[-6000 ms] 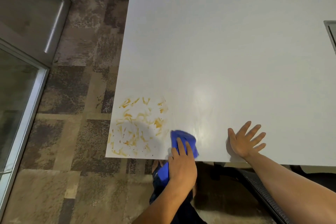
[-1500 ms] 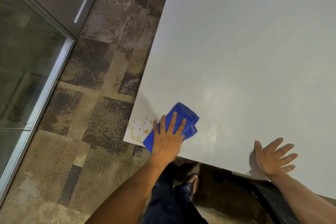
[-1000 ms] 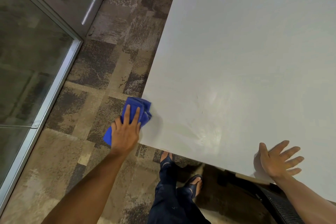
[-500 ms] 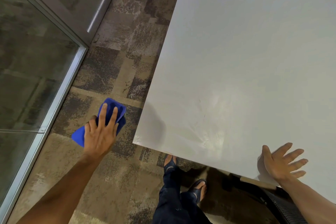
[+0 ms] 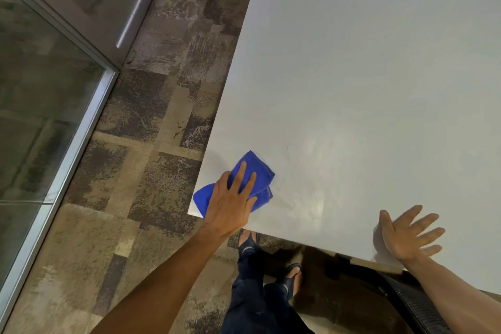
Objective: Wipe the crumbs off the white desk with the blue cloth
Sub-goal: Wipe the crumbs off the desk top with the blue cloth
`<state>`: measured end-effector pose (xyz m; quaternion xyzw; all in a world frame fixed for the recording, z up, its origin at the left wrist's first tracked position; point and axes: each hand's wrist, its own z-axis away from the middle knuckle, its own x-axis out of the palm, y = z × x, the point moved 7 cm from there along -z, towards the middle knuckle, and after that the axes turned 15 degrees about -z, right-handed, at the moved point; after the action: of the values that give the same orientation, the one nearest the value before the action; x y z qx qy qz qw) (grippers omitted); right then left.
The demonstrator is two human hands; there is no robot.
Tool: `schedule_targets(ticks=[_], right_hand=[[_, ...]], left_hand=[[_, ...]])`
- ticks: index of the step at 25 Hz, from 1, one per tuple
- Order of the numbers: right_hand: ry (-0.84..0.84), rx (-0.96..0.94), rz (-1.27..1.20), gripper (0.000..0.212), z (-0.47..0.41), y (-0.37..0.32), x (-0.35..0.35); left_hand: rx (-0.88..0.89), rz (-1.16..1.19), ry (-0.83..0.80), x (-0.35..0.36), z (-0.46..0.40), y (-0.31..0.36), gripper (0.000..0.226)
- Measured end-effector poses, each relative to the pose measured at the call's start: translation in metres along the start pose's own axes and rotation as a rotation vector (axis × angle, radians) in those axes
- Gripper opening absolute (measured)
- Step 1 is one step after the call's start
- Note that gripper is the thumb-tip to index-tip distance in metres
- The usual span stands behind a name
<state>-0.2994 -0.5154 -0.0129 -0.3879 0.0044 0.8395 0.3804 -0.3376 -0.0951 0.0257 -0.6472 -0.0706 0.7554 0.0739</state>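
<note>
Head view is showing the left hand (image 5: 230,203) pressing the cloth (image 5: 256,175) flat on the desk (image 5: 366,84) at the near left corner, about 7 o'clock. A risk I am seeing: the cloth is hanging a little over the edge, so a pass toward 9 o'clock could carry it off the desk. Left fingers are lying straight and spread on the cloth, not curling around it. The right hand (image 5: 406,233) is resting released on the desk at 5 o'clock, fingers spread, holding nothing. No crumbs are showing.

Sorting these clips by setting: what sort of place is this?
Probably an office: a large white desk, patterned brown carpet tiles, a metal-framed glass partition and a black mesh chair.
</note>
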Motion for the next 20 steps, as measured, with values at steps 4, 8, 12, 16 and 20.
schedule_targets(ticks=[4, 8, 12, 16, 20], right_hand=[[-0.009, 0.007, -0.006, 0.091, 0.002, 0.0, 0.0], [-0.016, 0.009, 0.012, 0.092, -0.001, 0.0, -0.002], [-0.007, 0.025, 0.014, 0.087, -0.001, -0.001, -0.002], [-0.016, 0.026, 0.015, 0.087, -0.001, -0.002, -0.002], [-0.015, 0.046, 0.007, 0.088, -0.002, -0.002, -0.001]], left_hand=[[0.131, -0.062, -0.071, 0.03, 0.0, 0.01, 0.066], [0.087, -0.077, -0.086, 0.033, -0.014, -0.004, 0.064], [-0.028, -0.059, -0.067, 0.029, -0.048, -0.023, 0.064], [-0.121, -0.06, -0.066, 0.029, -0.096, -0.05, 0.064], [-0.284, 0.0, -0.055, 0.023, -0.146, -0.071, 0.062]])
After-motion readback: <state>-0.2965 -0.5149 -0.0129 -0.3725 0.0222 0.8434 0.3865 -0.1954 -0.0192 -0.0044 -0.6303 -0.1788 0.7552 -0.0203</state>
